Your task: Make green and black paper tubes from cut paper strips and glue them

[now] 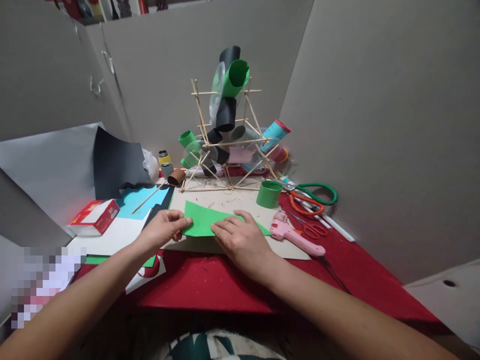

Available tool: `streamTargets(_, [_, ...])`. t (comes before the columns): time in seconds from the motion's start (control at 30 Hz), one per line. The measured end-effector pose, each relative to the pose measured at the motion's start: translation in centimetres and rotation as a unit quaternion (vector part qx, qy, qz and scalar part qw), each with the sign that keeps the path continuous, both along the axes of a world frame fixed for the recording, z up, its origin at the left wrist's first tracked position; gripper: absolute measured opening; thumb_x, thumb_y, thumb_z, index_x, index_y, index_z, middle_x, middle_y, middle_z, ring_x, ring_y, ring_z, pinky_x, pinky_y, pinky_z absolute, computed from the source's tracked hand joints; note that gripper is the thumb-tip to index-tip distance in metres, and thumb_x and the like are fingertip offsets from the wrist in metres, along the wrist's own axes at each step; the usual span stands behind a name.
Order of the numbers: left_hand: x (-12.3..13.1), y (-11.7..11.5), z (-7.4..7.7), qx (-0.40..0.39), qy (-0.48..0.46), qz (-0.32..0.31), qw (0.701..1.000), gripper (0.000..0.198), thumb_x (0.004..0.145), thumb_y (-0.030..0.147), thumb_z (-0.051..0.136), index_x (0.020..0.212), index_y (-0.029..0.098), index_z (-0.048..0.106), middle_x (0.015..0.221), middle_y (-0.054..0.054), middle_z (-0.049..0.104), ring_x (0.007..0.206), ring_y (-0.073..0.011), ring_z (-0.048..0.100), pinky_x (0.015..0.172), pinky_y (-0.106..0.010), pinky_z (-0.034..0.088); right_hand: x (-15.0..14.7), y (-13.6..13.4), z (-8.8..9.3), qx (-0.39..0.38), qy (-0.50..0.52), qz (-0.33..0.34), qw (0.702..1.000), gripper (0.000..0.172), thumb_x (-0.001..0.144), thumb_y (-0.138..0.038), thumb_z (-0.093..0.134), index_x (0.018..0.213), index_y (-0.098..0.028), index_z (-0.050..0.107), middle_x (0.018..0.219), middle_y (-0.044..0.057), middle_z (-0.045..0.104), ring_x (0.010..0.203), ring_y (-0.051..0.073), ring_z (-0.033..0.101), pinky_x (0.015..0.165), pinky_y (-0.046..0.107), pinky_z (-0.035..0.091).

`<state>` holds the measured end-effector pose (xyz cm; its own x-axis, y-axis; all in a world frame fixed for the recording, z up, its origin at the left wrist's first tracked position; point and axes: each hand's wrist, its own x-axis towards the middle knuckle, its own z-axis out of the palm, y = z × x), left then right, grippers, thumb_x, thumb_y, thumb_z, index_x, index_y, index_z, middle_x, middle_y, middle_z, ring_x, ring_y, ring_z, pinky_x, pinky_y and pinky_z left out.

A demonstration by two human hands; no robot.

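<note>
A sheet of green paper (204,220) sits in front of me, over the pale board, its lower edge casting a shadow. At its left edge, my left hand (167,227) pinches it between thumb and fingers. My right hand (242,237) grips the right part from above, fingers across the top and thumb hidden. Just behind the right hand stands a green paper tube (269,194). Beyond the sheet rises a frame of wooden sticks (232,142), carrying clear discs with black and green paper tubes, among them a green tube (237,77) near the top.
On the right lie a pink glue gun (296,237), red scissors (313,229) and larger scissors with green and orange handles (317,195). To the left are a red box (94,217), blue paper (138,200) and a brown tube (176,176). A red cloth (210,285) covers the table.
</note>
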<state>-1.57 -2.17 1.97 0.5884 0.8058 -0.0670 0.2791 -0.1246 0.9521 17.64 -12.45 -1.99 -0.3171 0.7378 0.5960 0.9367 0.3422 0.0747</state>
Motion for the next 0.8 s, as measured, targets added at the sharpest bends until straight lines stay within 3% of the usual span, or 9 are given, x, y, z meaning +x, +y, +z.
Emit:
streamTargets(0.1, [-0.6, -0.6, 0.6, 0.170, -0.037, 0.102, 0.980, 0.030, 0.084, 0.044, 0.059, 0.097, 0.018, 0.062, 0.071, 0.000, 0.060, 0.059, -0.0135, 0.054, 0.055, -0.026, 0.042, 0.5, 0.7, 1.4, -0.030, 0.044, 0.005, 0.999, 0.019, 0.094, -0.016, 0.052, 0.092, -0.016, 0.071, 0.086, 0.007, 0.075, 0.078, 0.020, 0.065, 0.088, 0.040, 0.035])
streamTargets(0.17, [-1.1, -1.1, 1.2, 0.344, -0.063, 0.137, 0.927, 0.027, 0.087, 0.037, 0.059, 0.106, 0.019, 0.062, 0.095, -0.006, 0.064, 0.083, -0.0173, 0.060, 0.072, -0.030, 0.047, 0.8, 0.8, 2.8, -0.073, 0.096, 0.009, 0.993, 0.017, 0.091, -0.017, 0.055, 0.087, -0.017, 0.071, 0.081, 0.006, 0.074, 0.075, 0.018, 0.063, 0.081, 0.035, 0.037])
streamTargets(0.23, [-1.5, -1.7, 1.9, 0.476, -0.075, 0.103, 0.870, 0.026, 0.084, 0.030, 0.065, 0.108, 0.020, 0.063, 0.109, -0.007, 0.064, 0.099, -0.0200, 0.059, 0.086, -0.033, 0.046, 1.0, 0.6, 4.3, -0.143, 0.158, 0.025, 0.977, 0.018, 0.090, -0.020, 0.057, 0.078, -0.017, 0.070, 0.071, 0.002, 0.070, 0.066, 0.015, 0.058, 0.069, 0.029, 0.037])
streamTargets(0.3, [-1.6, -2.1, 2.6, 0.538, -0.076, 0.042, 0.838, 0.025, 0.082, 0.023, 0.070, 0.106, 0.020, 0.064, 0.105, -0.006, 0.066, 0.099, -0.0191, 0.060, 0.087, -0.032, 0.046, 0.9, 0.3, 5.7, -0.215, 0.217, 0.046, 0.951, 0.026, 0.090, -0.024, 0.055, 0.066, -0.016, 0.064, 0.059, -0.002, 0.058, 0.056, 0.011, 0.048, 0.057, 0.024, 0.032])
streamTargets(0.43, [-1.3, -2.6, 3.4, 0.531, -0.078, -0.003, 0.844, 0.010, 0.084, 0.017, 0.067, 0.093, 0.020, 0.068, 0.084, -0.001, 0.068, 0.082, -0.0147, 0.063, 0.075, -0.026, 0.048, 0.7, -0.1, 7.4, -0.318, 0.326, 0.107, 0.884, 0.037, 0.088, -0.031, 0.052, 0.054, -0.017, 0.045, 0.054, -0.006, 0.032, 0.052, 0.008, 0.029, 0.048, 0.023, 0.022])
streamTargets(0.57, [-1.4, -2.8, 3.0, 0.471, -0.069, 0.015, 0.879, 0.019, 0.082, 0.020, 0.070, 0.101, 0.021, 0.069, 0.092, -0.003, 0.071, 0.084, -0.0159, 0.064, 0.076, -0.027, 0.050, 0.6, -0.2, 7.5, -0.361, 0.406, 0.168, 0.823, 0.037, 0.085, -0.033, 0.053, 0.054, -0.018, 0.037, 0.056, -0.007, 0.026, 0.052, 0.008, 0.024, 0.046, 0.023, 0.021])
streamTargets(0.8, [-1.8, -2.9, 2.4, 0.386, -0.084, 0.055, 0.917, 0.037, 0.082, 0.026, 0.069, 0.118, 0.025, 0.061, 0.104, -0.004, 0.069, 0.088, -0.0163, 0.062, 0.082, -0.030, 0.050, 0.7, -0.4, 7.6, -0.401, 0.444, 0.165, 0.784, 0.039, 0.082, -0.039, 0.056, 0.054, -0.018, 0.038, 0.054, -0.007, 0.027, 0.048, 0.006, 0.024, 0.044, 0.022, 0.018])
